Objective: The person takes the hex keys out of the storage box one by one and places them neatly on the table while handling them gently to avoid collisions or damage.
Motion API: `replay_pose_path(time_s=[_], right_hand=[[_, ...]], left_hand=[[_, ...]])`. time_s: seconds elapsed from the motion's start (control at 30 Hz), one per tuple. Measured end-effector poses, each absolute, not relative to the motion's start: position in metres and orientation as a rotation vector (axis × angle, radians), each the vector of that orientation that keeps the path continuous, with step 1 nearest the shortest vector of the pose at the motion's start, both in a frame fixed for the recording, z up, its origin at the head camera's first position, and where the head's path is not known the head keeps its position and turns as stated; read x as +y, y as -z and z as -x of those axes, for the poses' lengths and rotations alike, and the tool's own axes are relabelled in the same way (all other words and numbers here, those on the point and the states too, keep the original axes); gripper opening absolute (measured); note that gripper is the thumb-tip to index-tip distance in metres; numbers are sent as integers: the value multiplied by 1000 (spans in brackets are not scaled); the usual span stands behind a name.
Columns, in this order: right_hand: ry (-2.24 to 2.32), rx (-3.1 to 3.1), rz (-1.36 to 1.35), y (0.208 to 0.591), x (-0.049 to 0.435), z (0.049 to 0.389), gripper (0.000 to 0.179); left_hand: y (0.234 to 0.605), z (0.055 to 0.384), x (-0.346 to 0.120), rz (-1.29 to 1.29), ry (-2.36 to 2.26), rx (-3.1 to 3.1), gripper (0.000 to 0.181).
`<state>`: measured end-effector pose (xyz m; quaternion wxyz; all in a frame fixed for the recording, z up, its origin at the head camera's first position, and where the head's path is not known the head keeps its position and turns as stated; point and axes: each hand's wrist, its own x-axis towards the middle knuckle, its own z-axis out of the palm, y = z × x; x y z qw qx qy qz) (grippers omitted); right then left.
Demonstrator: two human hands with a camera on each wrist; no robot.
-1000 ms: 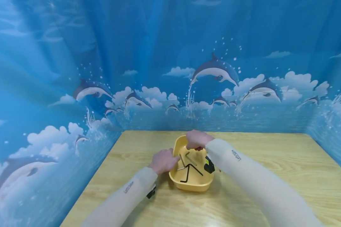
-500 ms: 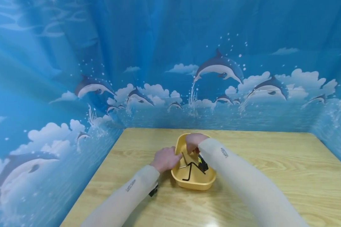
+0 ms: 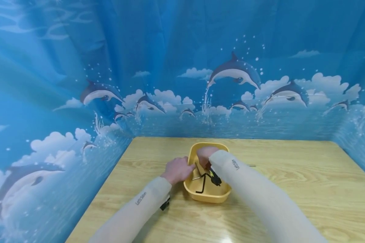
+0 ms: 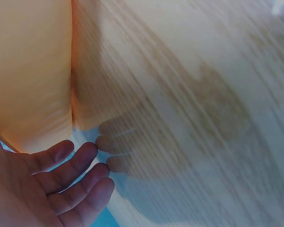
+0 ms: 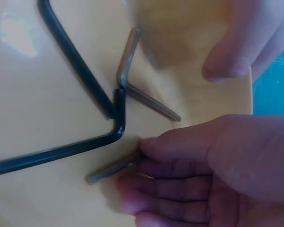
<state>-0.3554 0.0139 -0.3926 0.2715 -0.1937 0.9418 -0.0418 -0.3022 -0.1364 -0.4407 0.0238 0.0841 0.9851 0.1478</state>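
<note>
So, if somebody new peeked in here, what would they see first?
Probably the big leaping dolphin on the blue backdrop behind the table. Next, the yellow bin on that table, with black hex keys inside. In there, the right hand pinches a grayish hex key.

There were two bare hands (image 3: 177, 169), one yellow oblong plastic tub (image 3: 208, 199), two black metal hex keys (image 5: 57, 150), two grey metal hex keys (image 5: 150, 102) and, toward three o'clock, one thin grey rod (image 3: 251, 165).
</note>
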Motion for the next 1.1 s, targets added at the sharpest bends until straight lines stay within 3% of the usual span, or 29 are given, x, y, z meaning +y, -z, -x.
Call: replay_pose_path(time_s=[0.47,0.6,0.87,1.1], right_hand=[[259,2507,503,385,29,353,24],[297,2541,533,379,30,351,18],[442,2634,641,357,42,334,34],[561,2642,631,340,73,314,38]], left_hand=[[436,305,-130,-275,-429,3057,40],[436,305,-131,-305,-444,3065,35],[434,302,-135,-301,-456,3056,32],[434,301,-134,-250,-463,3019,35]])
